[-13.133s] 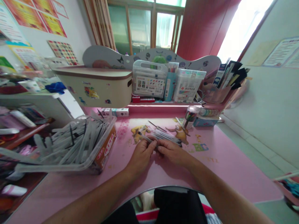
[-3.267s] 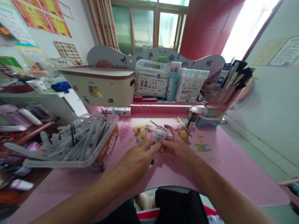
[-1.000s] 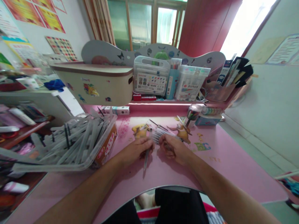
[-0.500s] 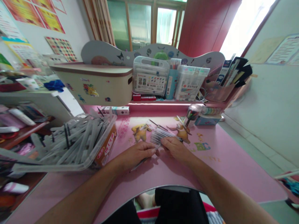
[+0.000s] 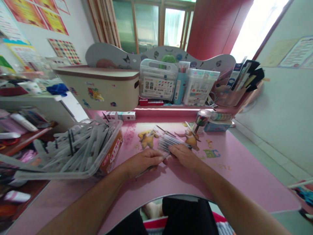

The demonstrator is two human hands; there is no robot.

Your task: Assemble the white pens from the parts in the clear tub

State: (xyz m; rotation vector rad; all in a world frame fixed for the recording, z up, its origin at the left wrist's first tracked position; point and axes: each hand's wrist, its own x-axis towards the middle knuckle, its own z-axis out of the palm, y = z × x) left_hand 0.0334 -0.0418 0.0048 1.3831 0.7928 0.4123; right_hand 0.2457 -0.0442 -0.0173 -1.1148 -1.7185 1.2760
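Over the middle of the pink desk, my left hand is closed around a thin pen-like stick, whose lower end pokes out below the fingers. My right hand lies close beside it, fingers curled over the near edge of a bundle of slim, clear pen-like sticks. The sticks lie side by side, with some dark tips at the right. Between the two hands the fingertips nearly meet, and the far fingers are partly hidden. At the left stands a clear plastic bin heaped with long translucent sleeves, some with black sticks.
At the desk's back right are a jar of pens and a light blue box. The raised shelf holds a lidded cream box, a clear marker case and a pink holder. The desk's curved front edge is near my lap.
Both hands stay almost where they were. The stick in my left hand has tilted slightly, its lower end now a little higher.
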